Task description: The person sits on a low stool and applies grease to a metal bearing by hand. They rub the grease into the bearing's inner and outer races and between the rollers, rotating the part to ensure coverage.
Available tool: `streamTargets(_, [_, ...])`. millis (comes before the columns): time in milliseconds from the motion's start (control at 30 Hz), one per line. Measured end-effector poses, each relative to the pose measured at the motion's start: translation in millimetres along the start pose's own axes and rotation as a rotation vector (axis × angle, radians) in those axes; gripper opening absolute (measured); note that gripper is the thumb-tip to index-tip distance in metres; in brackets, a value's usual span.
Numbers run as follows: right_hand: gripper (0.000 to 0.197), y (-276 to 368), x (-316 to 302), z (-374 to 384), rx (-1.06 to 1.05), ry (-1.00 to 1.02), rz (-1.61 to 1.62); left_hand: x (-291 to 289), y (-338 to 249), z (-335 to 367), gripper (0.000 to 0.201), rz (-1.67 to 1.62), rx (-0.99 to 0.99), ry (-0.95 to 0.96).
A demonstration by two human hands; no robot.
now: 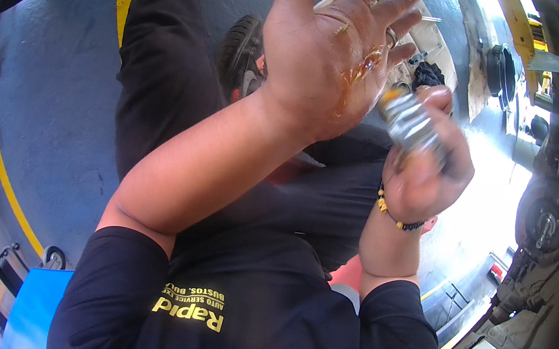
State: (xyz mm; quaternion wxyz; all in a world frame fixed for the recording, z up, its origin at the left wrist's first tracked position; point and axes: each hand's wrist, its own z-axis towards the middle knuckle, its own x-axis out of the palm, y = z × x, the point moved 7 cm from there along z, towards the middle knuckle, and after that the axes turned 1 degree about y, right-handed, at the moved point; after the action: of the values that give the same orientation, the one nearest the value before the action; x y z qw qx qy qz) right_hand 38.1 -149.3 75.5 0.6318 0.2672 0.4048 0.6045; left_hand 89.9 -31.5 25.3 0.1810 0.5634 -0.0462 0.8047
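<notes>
My left hand point(333, 58) is raised palm up with its fingers spread, a ring on one finger. Amber-brown grease is smeared across the palm and toward the wrist. Just to its right, my right hand point(429, 166) is wrapped round a short silver ribbed metal cylinder point(413, 125) with orange grease at its near-palm end. Motion blurs both the cylinder and the fingers, so its exact kind cannot be told. The cylinder's end is close to the heel of the left palm; whether they touch is unclear. A beaded bracelet point(397, 220) circles the right wrist.
A vehicle's wheel hub point(544, 227) stands at the right. Beyond my hands, loose parts and a dark rag point(429, 75) lie on a pale tray or sheet. A tyre point(240, 46) sits behind my left forearm. At the lower left is a blue panel point(36, 308).
</notes>
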Motion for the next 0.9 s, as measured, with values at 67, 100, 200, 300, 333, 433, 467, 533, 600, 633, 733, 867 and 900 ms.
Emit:
streamTargets(67, [0.022, -5, 0, -9, 0.188, -0.218, -0.030, -3, 0, -5, 0.099, -0.088, 0.048, 0.088])
streamTargets(100, [0.023, -8, 0, -15, 0.280, -0.327, -0.026, 0, -1, -7, 0.098, -0.063, 0.078, 0.063])
streamTargets(200, [0.025, 0, 8, -21, 0.010, -0.052, -0.132, 5, -9, -9, 0.097, 0.126, 0.180, -0.038])
streamTargets(300, [0.026, -3, 4, -19, 0.011, -0.054, -0.030, -8, -16, -8, 0.097, -0.097, 0.167, 0.094])
streamTargets(333, [0.026, -8, -1, -19, 0.072, -0.131, -0.013, -5, -15, -8, 0.097, -0.178, 0.150, 0.136])
streamTargets(433, [0.026, -17, 0, -20, 0.195, -0.215, -0.117, 0, -11, -14, 0.096, -0.054, 0.174, -0.063])
streamTargets(467, [0.025, -15, 3, -20, 0.145, -0.174, -0.170, 0, -10, -14, 0.096, -0.036, 0.179, -0.095])
streamTargets(533, [0.023, 0, 8, -17, -0.014, 0.037, -0.161, -4, -15, -15, 0.095, -0.020, 0.199, -0.132])
streamTargets(600, [0.022, 8, 6, -15, -0.116, 0.118, -0.097, -6, -17, -12, 0.095, -0.003, 0.214, -0.142])
streamTargets(633, [0.024, 5, 5, -14, -0.066, 0.036, -0.094, -6, -16, -12, 0.095, -0.003, 0.219, -0.144])
streamTargets(733, [0.027, -4, 7, -15, 0.057, -0.096, -0.205, -2, -12, -14, 0.094, 0.024, 0.232, -0.152])
streamTargets(867, [0.027, 15, 22, -11, -0.156, 0.234, -0.221, -5, -15, -14, 0.093, 0.059, 0.237, -0.183])
streamTargets(900, [0.028, 22, 19, -10, -0.154, 0.240, -0.185, -6, -15, -13, 0.093, 0.070, 0.238, -0.187])
